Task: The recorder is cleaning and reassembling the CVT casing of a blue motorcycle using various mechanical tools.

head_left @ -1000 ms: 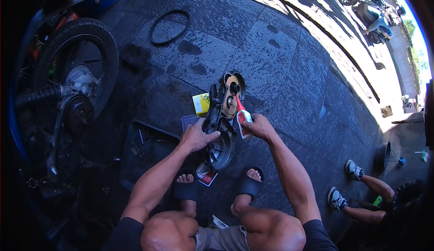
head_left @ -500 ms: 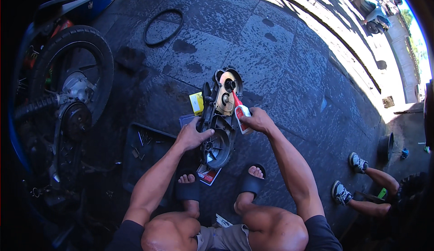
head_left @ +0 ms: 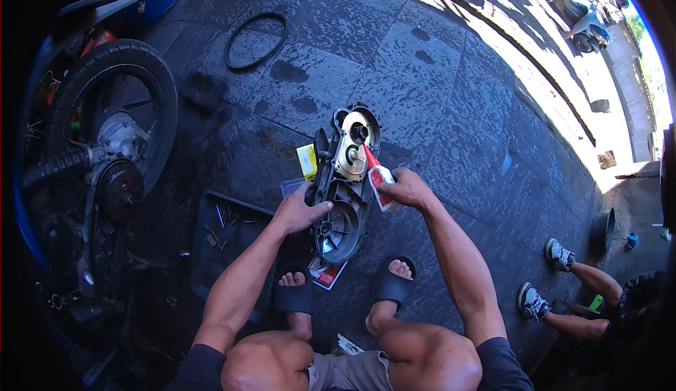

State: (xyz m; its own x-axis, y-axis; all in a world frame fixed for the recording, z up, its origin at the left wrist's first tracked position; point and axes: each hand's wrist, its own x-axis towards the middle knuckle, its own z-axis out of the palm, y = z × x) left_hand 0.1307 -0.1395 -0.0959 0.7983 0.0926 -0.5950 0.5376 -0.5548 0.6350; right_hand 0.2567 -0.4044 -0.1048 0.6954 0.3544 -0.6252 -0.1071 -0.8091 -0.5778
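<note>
A long metal engine cover (head_left: pixel 339 230), apparently a scooter's belt-drive cover, lies on the dark floor between my feet and beyond. My left hand (head_left: pixel 298 212) grips its left edge, thumb over the rim. In my right hand (head_left: pixel 408 189) is a white and red squeeze bottle (head_left: pixel 381 181) with a long red nozzle. The nozzle tip points at the dark round fitting (head_left: pixel 359 134) on the cover's pale far section; whether it touches cannot be told. A yellow and white packet (head_left: pixel 306 160) and a red and white card (head_left: pixel 326 275) stick out beside and under the cover.
A black tray (head_left: pixel 204 236) with small screws lies to my left. Beyond it stands a motorcycle's rear wheel (head_left: pixel 163 88). A rubber belt or ring (head_left: pixel 229 51) rests farther off. Another person's shoes (head_left: pixel 533 301) and a black bucket (head_left: pixel 601 231) are at right.
Little differs: the view has shifted very slightly. The bottle stays at nearly the same angle over the cover, and both hands keep their hold.
</note>
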